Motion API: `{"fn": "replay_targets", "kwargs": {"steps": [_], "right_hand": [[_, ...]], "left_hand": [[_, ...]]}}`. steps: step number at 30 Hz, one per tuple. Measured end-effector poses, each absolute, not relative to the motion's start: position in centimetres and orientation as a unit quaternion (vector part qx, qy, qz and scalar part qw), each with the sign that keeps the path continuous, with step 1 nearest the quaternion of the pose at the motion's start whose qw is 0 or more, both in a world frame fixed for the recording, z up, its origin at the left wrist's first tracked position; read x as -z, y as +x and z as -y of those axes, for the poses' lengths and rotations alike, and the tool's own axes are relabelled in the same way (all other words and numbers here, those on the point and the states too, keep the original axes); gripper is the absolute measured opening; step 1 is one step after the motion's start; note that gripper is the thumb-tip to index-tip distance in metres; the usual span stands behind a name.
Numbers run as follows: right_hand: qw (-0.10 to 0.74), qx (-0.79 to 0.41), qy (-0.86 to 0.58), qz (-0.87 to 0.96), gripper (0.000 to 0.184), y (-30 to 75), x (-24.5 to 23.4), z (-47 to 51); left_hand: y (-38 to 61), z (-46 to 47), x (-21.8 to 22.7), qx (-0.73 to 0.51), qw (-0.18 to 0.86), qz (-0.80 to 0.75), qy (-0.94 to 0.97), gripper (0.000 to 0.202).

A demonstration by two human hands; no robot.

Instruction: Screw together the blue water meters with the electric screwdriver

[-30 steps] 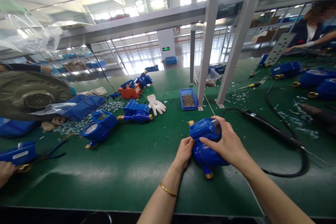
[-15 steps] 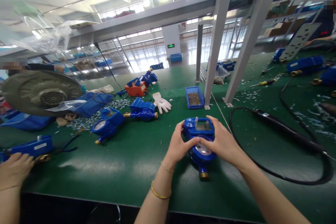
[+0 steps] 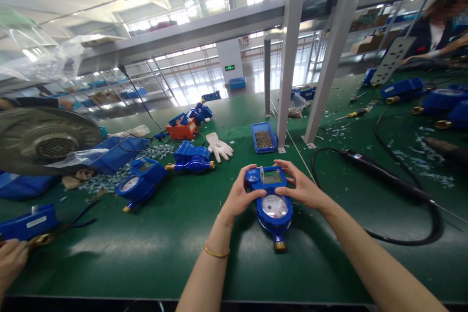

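Observation:
A blue water meter [image 3: 274, 224] with a round white dial, a small display window and a brass threaded end rests on the green bench before me. My left hand [image 3: 239, 195] grips its left side, thumb lying across the body between display and dial. From the right, my right hand [image 3: 302, 187] holds the same meter, fingers over the top corner and thumb near the dial's upper edge. Both the dial and the display face up, uncovered. Beyond the meter stands a blue tray [image 3: 263, 137] of small screws, with a white glove [image 3: 219, 147] to its left.
More blue meters [image 3: 141, 180] lie to the left, near an orange box [image 3: 182, 129]. A black cabled electric screwdriver [image 3: 383, 175] lies right. Metal posts [image 3: 292, 58] rise from the bench. Another person's hand [image 3: 12, 258] touches a meter at far left; a co-worker [image 3: 427, 39] sits at back right.
My thumbs have parted from over the dial, which now shows fully. The view has shifted slightly, and the other person's hand at left has moved toward the frame's edge.

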State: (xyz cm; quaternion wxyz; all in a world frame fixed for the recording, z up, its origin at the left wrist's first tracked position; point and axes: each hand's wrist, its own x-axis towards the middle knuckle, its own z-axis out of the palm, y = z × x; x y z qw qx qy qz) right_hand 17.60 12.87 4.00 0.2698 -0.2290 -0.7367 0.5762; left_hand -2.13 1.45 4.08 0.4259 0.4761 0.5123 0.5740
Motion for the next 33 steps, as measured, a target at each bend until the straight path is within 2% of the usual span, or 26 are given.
{"fn": "replay_targets", "kwargs": {"steps": [10,14,17,19,22,24,29,33], "right_hand": [[0.297,-0.503,-0.221,0.781,0.082,17.2,-3.7,-12.6],[0.265,-0.471,-0.220,0.812,0.094,16.5,-4.4,-13.3],[0.267,-0.430,-0.217,0.835,0.079,16.0,-5.1,-13.7],[0.281,-0.407,-0.209,0.843,0.069,15.8,-5.3,-13.7],[0.306,-0.385,-0.191,0.849,0.066,15.9,-5.2,-13.4],[0.325,-0.373,-0.185,0.849,0.064,16.1,-5.0,-13.2],[0.372,-0.346,-0.197,0.838,0.063,16.9,-4.1,-12.7],[0.407,-0.339,-0.223,0.819,0.066,17.3,-3.6,-12.2]], "left_hand": [[-1.9,-1.4,-3.4,-0.593,0.367,-0.513,0.501,0.088],[-1.4,-1.5,-3.4,-0.590,0.333,-0.516,0.524,0.089],[-1.3,-1.7,-3.1,-0.596,0.331,-0.512,0.523,0.092],[-1.5,-1.8,-2.7,-0.595,0.353,-0.508,0.513,0.102],[-1.8,-1.8,-2.3,-0.578,0.385,-0.516,0.501,0.115],[-1.8,-1.7,-2.6,-0.572,0.399,-0.520,0.493,0.112],[-1.2,-2.0,-3.9,-0.563,0.406,-0.511,0.507,0.085],[-1.1,-2.6,-3.9,-0.567,0.403,-0.497,0.519,0.084]]}}
